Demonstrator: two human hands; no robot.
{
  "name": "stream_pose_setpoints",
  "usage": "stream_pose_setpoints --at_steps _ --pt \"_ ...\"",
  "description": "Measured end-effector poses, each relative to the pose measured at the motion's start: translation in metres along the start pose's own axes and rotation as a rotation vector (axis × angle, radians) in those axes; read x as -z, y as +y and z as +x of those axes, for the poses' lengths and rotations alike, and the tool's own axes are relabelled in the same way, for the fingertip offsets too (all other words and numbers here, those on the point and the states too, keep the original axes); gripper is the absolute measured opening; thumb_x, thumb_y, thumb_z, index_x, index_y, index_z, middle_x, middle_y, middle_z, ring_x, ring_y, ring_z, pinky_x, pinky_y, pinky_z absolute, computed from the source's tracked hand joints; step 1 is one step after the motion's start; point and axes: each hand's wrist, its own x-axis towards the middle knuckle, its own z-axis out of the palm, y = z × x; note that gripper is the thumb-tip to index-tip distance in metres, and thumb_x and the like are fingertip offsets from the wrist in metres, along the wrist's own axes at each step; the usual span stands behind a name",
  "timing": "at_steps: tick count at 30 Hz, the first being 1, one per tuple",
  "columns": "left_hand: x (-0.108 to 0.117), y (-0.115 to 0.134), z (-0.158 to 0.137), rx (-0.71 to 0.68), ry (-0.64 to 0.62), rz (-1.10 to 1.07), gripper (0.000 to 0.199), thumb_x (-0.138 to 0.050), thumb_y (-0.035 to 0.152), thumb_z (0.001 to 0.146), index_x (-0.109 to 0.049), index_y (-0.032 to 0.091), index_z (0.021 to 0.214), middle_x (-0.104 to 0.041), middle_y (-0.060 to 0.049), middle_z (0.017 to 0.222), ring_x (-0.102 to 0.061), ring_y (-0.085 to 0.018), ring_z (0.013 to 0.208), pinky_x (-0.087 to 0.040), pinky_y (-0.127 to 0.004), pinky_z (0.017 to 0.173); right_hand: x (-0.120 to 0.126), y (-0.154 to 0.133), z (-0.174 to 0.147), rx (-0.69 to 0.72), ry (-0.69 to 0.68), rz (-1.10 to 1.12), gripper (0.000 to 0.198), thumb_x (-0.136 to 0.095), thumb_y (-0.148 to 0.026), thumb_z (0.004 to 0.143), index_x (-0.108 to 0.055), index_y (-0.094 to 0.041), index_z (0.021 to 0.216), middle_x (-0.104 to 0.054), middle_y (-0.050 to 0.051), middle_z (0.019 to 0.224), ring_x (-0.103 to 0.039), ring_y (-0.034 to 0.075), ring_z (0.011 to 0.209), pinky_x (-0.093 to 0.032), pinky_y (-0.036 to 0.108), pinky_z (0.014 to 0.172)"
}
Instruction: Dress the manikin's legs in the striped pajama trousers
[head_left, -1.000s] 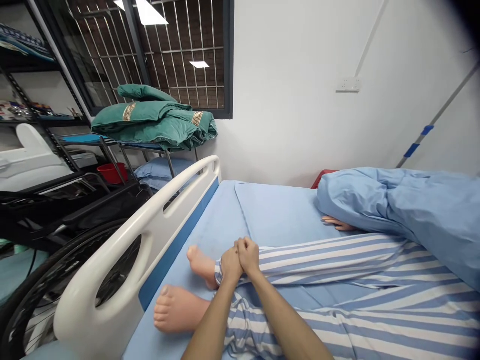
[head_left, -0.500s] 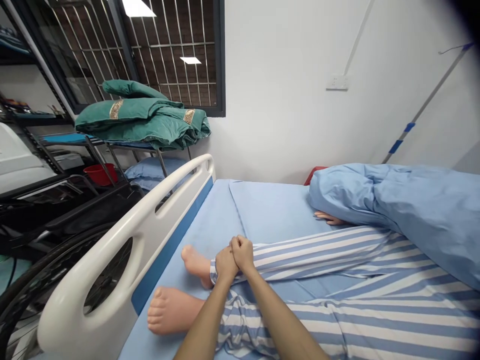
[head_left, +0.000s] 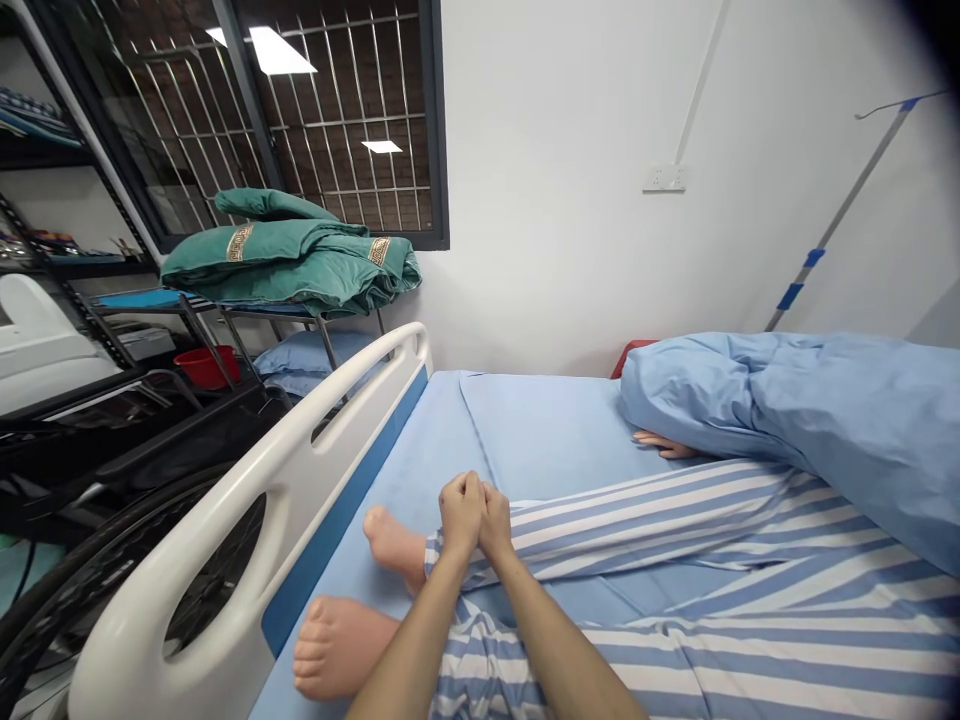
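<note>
A mannequin in blue-and-white striped trousers lies on the bed, its near foot (head_left: 341,648) and far foot (head_left: 394,545) bare. Just above the far ankle, my left hand (head_left: 460,515) is closed over the striped lower leg (head_left: 592,530). My right hand (head_left: 495,520) presses against it on the right, also closed over that leg. The two hands touch side by side, knuckles up, with the fingertips hidden. Beneath my forearms lies the near leg (head_left: 637,660), its trouser cloth bunched at the shin.
A white bed end board (head_left: 277,480) stands at the left, with a wheelchair (head_left: 135,470) beyond it. Folded blue bedding (head_left: 750,400) covers the upper body, and a mannequin hand (head_left: 664,445) pokes out. Green bedding (head_left: 300,255) rests on a rack by the window.
My left hand has risen slightly beside the right, which has dropped a little and shifted right. Both stay closed over the far lower leg. The camera view has tilted up slightly.
</note>
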Motion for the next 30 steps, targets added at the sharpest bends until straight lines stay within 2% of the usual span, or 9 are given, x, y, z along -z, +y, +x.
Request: stream_pose_setpoints --at_steps 3,7,13,16,19,22,25,28,30 --pt "-0.003 -0.017 -0.01 -0.045 0.038 0.236 0.031 -0.035 0.031 0.079 -0.038 0.018 0.051 -0.039 0.004 0.048 -0.033 -0.009 0.05 -0.023 -0.022 0.052 0.001 0.002 0.001 -0.016 0.055 0.084 0.038 -0.028 -0.038 0.085 -0.042 -0.018 0.055 -0.046 -0.001 0.051 -0.037 0.011 0.051 -0.025 0.024 0.05" --pt "-0.001 -0.036 -0.017 -0.106 -0.055 0.514 0.028 -0.035 0.03 0.082 -0.051 0.019 0.061 -0.053 0.0 0.056 -0.04 -0.01 0.054 -0.021 -0.024 0.054 0.001 0.005 0.003 -0.046 0.074 0.162 0.037 -0.029 -0.039 0.084 -0.037 -0.018 0.054 -0.04 -0.003 0.049 -0.034 0.01 0.051 -0.026 0.023 0.05" --pt "-0.004 -0.036 -0.015 -0.13 -0.082 0.698 0.028 -0.033 0.03 0.085 -0.055 0.021 0.07 -0.06 -0.001 0.067 -0.049 -0.012 0.061 -0.022 -0.025 0.056 0.001 0.003 0.004 -0.06 0.063 0.146 0.038 -0.034 -0.041 0.082 -0.035 -0.019 0.052 -0.036 -0.005 0.048 -0.032 0.01 0.05 -0.024 0.024 0.049" --pt "-0.005 -0.035 -0.014 -0.089 -0.071 0.786 0.028 -0.032 0.032 0.085 -0.057 0.021 0.075 -0.062 -0.002 0.072 -0.052 -0.013 0.065 -0.023 -0.025 0.056 0.005 0.002 0.002 -0.036 0.022 0.147 0.038 -0.035 -0.043 0.081 -0.033 -0.019 0.051 -0.035 -0.005 0.047 -0.032 0.01 0.05 -0.024 0.023 0.049" --pt "-0.005 -0.034 -0.016 -0.142 -0.115 0.848 0.028 -0.031 0.029 0.084 -0.058 0.022 0.079 -0.062 -0.003 0.079 -0.053 -0.014 0.069 -0.026 -0.025 0.057 0.019 0.003 0.0 -0.002 -0.041 0.155 0.038 -0.035 -0.043 0.081 -0.032 -0.019 0.052 -0.033 -0.005 0.048 -0.031 0.009 0.05 -0.025 0.023 0.049" --pt "-0.004 -0.032 -0.018 -0.201 -0.171 0.862 0.028 -0.032 0.025 0.083 -0.059 0.023 0.082 -0.062 -0.004 0.084 -0.054 -0.015 0.072 -0.028 -0.025 0.058 0.043 -0.001 0.006 0.047 -0.108 0.131 0.038 -0.035 -0.043 0.081 -0.031 -0.019 0.052 -0.029 -0.006 0.048 -0.029 0.009 0.049 -0.025 0.023 0.049" --pt "-0.005 -0.029 -0.019 -0.106 -0.13 0.838 0.03 -0.031 0.028 0.083 -0.06 0.021 0.079 -0.063 -0.005 0.079 -0.055 -0.016 0.073 -0.029 -0.025 0.06 0.064 -0.008 0.02 0.089 -0.091 0.096 0.039 -0.035 -0.043 0.081 -0.031 -0.019 0.05 -0.028 -0.006 0.048 -0.028 0.008 0.048 -0.023 0.023 0.048" --pt "-0.007 -0.028 -0.019 -0.052 -0.099 0.82 0.03 -0.033 0.03 0.082 -0.061 0.02 0.075 -0.064 -0.005 0.074 -0.056 -0.016 0.072 -0.029 -0.026 0.06 0.067 -0.008 0.03 0.083 -0.052 0.06 0.041 -0.033 -0.043 0.082 -0.03 -0.019 0.049 -0.027 -0.005 0.046 -0.028 0.008 0.047 -0.023 0.023 0.048" --pt "-0.008 -0.03 -0.018 -0.069 -0.105 0.817 0.03 -0.034 0.03 0.081 -0.061 0.02 0.073 -0.064 -0.005 0.074 -0.055 -0.016 0.07 -0.029 -0.025 0.06 0.059 -0.002 0.03 0.081 -0.092 0.019 0.041 -0.032 -0.043 0.082 -0.03 -0.019 0.049 -0.027 -0.005 0.046 -0.028 0.008 0.047 -0.022 0.023 0.047"
